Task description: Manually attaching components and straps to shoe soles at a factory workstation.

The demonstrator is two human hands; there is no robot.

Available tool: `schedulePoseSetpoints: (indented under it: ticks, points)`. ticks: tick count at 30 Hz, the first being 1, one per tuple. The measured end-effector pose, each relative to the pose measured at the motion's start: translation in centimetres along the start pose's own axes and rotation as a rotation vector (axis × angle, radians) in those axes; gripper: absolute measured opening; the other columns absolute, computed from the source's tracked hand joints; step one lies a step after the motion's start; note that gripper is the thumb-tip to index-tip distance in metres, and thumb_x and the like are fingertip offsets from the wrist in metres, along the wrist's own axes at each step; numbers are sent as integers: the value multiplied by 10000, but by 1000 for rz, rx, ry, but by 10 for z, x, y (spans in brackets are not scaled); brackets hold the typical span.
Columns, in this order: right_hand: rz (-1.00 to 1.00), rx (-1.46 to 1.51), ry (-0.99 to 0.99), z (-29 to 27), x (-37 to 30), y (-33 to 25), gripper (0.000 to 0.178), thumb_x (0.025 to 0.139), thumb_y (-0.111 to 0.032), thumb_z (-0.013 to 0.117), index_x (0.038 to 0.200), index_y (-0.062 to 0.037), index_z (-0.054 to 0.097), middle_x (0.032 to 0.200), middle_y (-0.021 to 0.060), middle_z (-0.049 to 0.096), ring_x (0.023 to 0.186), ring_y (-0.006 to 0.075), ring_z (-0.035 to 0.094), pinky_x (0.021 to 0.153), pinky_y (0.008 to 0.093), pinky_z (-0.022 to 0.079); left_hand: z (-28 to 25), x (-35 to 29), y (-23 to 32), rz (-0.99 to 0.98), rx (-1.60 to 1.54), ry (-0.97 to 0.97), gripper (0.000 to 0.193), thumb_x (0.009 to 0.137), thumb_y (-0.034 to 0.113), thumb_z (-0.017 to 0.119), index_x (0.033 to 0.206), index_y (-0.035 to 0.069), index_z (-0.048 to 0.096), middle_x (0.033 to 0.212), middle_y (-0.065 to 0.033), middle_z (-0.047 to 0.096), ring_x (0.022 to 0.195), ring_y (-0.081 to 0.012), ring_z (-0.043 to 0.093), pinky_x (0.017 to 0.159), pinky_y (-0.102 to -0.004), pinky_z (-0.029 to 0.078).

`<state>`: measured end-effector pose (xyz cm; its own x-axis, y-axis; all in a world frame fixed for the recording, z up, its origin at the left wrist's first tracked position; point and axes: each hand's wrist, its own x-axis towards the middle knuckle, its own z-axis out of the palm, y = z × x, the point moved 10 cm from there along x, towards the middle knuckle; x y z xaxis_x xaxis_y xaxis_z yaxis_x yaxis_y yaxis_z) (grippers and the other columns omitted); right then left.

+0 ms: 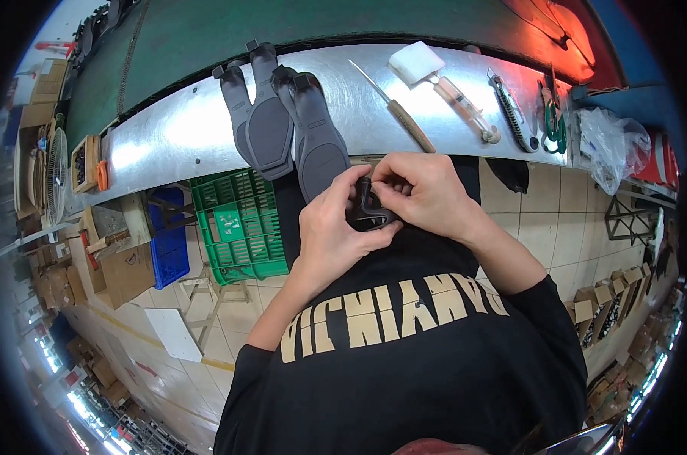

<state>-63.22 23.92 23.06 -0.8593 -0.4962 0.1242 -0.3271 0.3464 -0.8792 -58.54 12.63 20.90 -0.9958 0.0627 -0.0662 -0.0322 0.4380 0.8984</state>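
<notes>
Here, before the bench [161, 144], my left hand [330, 220] clasps the dark piece [368, 223] while my right hand [428, 189] pinches its edge, fingertips partly hidden; I'd brace firmly left, work lightly right.

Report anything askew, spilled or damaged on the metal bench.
A crumpled clear plastic bag sags past the near edge at the right end, looking untidy. The soles-up sandals overlap and overhang that edge. I see no spill or damage.
</notes>
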Motion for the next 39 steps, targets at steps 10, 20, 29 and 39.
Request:
schedulePoseSetpoints:
  ticks: [10,20,29,39]
  points:
    - [74,42,-43,9,3,9,68,751,-2,651,805,17,614,658,53,573,559,89,544,530,235,461,-2,-4,18,168,241,71,680,569,204,849,1163,23,571,879,-119,662,752,-266,662,664,-338,531]
    - [171,23,99,0,5,34,53,850,-43,585,858,5,605,694,20,570,586,66,528,536,227,442,-18,4,-25,-81,-323,32,700,640,127,860,1252,9,542,898,-56,671,767,-96,620,719,-238,509]
    - [-35,376,38,59,-2,1,271,862,-153,697,1058,10,604,801,123,641,686,210,617,664,315,490,-49,26,-15,124,-547,110,693,788,28,706,1420,16,420,1171,-131,616,1051,-146,580,896,-280,482]
    - [101,425,-139,81,-9,3,207,862,-141,688,804,28,583,658,142,601,582,213,600,558,343,454,-30,28,-53,-199,-1012,102,378,933,50,481,1295,-22,564,1155,-155,656,919,-176,660,813,-288,544]
